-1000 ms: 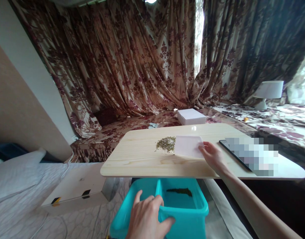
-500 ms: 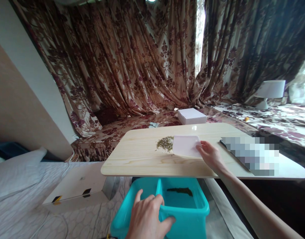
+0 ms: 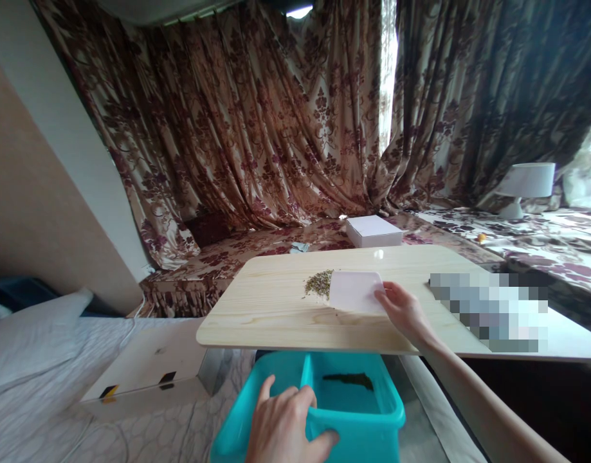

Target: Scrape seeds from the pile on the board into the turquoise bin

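Note:
My right hand [image 3: 404, 310] pinches the right edge of a white card [image 3: 355, 291] that lies on the pale wooden tabletop [image 3: 276, 308]. The card's left edge touches and partly covers a small heap of dried green herb [image 3: 318, 283]. Below the table's front edge, my left hand [image 3: 288, 424] grips the near rim of a turquoise plastic bin [image 3: 353, 421], fingers curled over it. A divider splits the bin, and dark green herb [image 3: 348, 381] lies in its right compartment.
A blurred-out flat object [image 3: 488, 308] lies on the table's right part. A white box [image 3: 373, 230] and a white lamp [image 3: 521, 186] stand on patterned bedding behind, before heavy floral curtains [image 3: 276, 116]. A white low cabinet [image 3: 150, 366] and a grey pillow [image 3: 29, 341] are at left.
My right hand has slid the white card leftward, pushing into the herb heap so more of it is covered. My left hand stays on the bin rim. The view has tilted slightly.

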Tool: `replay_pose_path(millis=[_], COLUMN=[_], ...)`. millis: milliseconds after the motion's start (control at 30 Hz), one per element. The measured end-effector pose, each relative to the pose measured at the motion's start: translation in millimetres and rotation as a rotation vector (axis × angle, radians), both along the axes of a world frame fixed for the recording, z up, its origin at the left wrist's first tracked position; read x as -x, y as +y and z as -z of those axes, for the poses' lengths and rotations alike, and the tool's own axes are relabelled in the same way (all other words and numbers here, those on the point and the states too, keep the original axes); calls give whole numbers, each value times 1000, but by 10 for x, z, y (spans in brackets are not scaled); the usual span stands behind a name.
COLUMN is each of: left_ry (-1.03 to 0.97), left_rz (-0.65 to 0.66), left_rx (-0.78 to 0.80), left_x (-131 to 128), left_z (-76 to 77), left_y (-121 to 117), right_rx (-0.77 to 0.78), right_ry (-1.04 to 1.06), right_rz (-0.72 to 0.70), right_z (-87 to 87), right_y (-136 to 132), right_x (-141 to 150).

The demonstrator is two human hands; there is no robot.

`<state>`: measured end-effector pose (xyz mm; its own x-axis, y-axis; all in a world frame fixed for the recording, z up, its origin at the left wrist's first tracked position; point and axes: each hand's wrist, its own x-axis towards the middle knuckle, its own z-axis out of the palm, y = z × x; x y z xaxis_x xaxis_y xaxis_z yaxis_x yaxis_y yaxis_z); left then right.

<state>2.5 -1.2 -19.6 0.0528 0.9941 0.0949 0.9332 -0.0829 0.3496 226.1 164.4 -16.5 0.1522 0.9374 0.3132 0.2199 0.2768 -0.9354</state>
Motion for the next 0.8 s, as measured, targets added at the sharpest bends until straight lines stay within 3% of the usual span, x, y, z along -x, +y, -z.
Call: replay_pose_path(millis=[267,500,567,700,800], left_ry=[-7,26,32,29,28], left_rz=[-15,-7,-9,-5,-3], left_rx=[23,26,21,10,6], left_x=[18,14,10,-11,-36], left_z=[-21,-22,-18,-31,-51], left_y=[-9,-11,-17,-32,-36], right_rx=[50,131,121,62,38], right_ry=[-31,-43,-21,48,58], right_rz=[-93,-300,-234,38,139], right_z=[-23,-104,-128,-135,-94], right_y=[-215,-542,-558,-446,-310], right_x=[-31,-178,-254,-404,-467])
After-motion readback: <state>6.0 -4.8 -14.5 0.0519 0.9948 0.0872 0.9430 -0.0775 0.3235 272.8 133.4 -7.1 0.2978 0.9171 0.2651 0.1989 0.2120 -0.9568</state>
